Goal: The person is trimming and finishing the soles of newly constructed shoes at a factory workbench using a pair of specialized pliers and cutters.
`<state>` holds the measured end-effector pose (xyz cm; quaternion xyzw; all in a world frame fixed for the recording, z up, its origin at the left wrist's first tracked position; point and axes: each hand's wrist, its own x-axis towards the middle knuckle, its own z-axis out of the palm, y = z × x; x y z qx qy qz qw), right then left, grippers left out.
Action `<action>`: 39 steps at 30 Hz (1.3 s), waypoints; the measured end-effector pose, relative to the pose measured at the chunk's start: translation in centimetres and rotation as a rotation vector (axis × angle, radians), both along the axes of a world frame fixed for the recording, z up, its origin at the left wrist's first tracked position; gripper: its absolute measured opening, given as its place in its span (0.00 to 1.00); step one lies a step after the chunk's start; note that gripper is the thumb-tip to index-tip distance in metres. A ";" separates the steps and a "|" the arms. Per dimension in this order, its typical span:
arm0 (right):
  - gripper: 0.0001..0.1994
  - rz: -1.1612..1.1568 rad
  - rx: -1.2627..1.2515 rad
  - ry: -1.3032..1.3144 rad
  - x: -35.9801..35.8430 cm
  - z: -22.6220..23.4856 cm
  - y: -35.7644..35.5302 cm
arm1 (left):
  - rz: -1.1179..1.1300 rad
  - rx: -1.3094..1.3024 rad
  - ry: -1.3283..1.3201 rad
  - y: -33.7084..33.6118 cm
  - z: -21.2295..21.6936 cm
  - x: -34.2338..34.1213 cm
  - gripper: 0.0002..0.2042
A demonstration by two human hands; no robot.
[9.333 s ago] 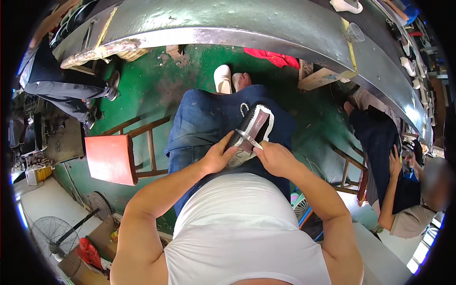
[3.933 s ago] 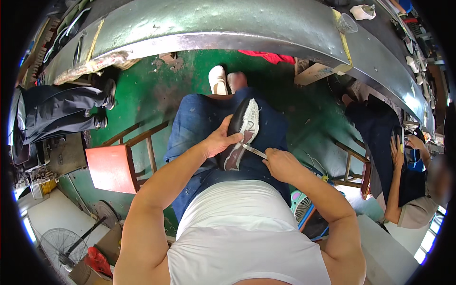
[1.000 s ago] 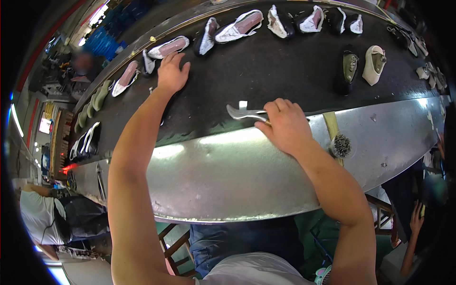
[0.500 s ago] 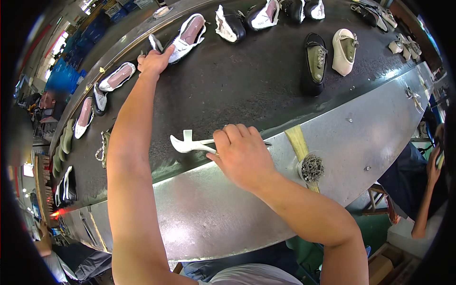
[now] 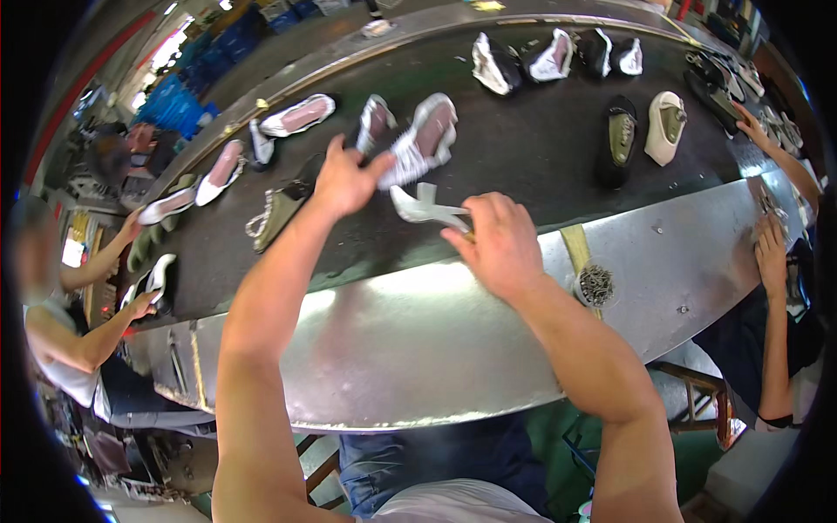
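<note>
My left hand [image 5: 344, 181] reaches over the dark conveyor belt [image 5: 523, 148] and grips a white and grey shoe upper [image 5: 423, 139] by its near end. My right hand [image 5: 497, 244] is closed on a white curved tool [image 5: 423, 207] whose tip points left toward the shoe. Both forearms stretch over the shiny metal edge [image 5: 418, 331] of the belt.
Several more shoe uppers lie on the belt: pinkish ones [image 5: 301, 113] at left, an olive pair [image 5: 621, 139] and black-and-white ones [image 5: 549, 61] at the back. A small dish of metal bits [image 5: 595, 284] sits on the metal edge. Other people work at left [image 5: 78, 349] and right [image 5: 772, 261].
My left hand pulled back from the far left of the belt and took hold of the white and grey shoe upper. My right hand with the tool stayed over the belt's near edge.
</note>
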<state>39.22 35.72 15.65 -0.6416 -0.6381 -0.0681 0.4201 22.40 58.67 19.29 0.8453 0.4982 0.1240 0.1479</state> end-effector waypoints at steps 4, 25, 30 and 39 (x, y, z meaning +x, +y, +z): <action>0.19 0.018 0.107 0.013 0.4 -0.5 -0.2 | -0.130 -0.065 0.003 -10.9 4.5 -9.0 0.31; 0.14 0.269 -0.249 0.327 -10.0 5.0 -18.2 | -0.121 -0.283 0.230 -22.3 4.8 -12.5 0.38; 0.10 0.255 -0.791 0.940 -12.2 0.4 -27.5 | -0.161 -0.267 0.016 -21.4 3.4 -14.3 0.39; 0.17 0.173 -1.124 1.592 -15.6 -3.7 -40.1 | -0.161 -0.486 -1.060 -44.1 -2.1 -23.2 0.39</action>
